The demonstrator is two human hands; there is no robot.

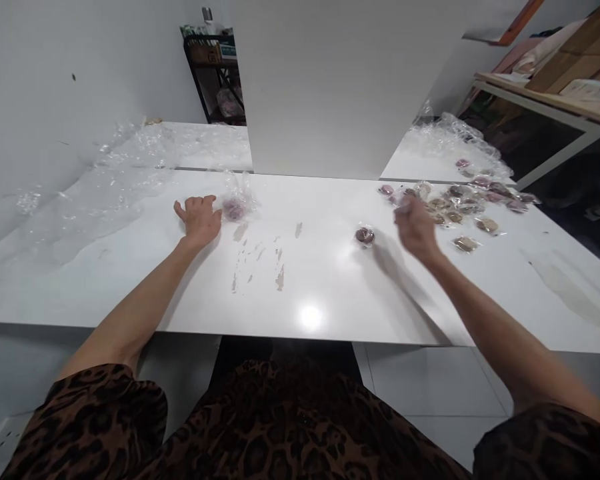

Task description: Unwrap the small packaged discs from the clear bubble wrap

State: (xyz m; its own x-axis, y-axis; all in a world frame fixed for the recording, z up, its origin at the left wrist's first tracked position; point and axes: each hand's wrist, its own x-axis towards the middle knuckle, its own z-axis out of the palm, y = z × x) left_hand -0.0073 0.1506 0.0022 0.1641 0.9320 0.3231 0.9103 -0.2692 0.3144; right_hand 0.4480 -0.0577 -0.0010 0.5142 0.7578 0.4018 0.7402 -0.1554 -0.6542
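My left hand (200,219) rests on the white table, fingers spread and nothing in its grasp. Right beside its fingertips lies a pinkish-purple round item (233,209) in a loose clear plastic bag. My right hand (414,227), slightly blurred, is over the table with its fingers curled together; what they hold, if anything, is not clear. A dark round item in a small clear wrapper (365,235) lies to the left of that hand. Beyond and to its right spreads a pile of small wrapped items (455,200), some purple, some tan and some dark brown.
Crumpled clear plastic (95,200) covers the table's left end, and more clear plastic (467,143) lies behind the pile. A white panel (325,87) rises at the table's back edge. Worn patches (280,277) mark the white tabletop (325,280). A shelf (213,63) stands behind.
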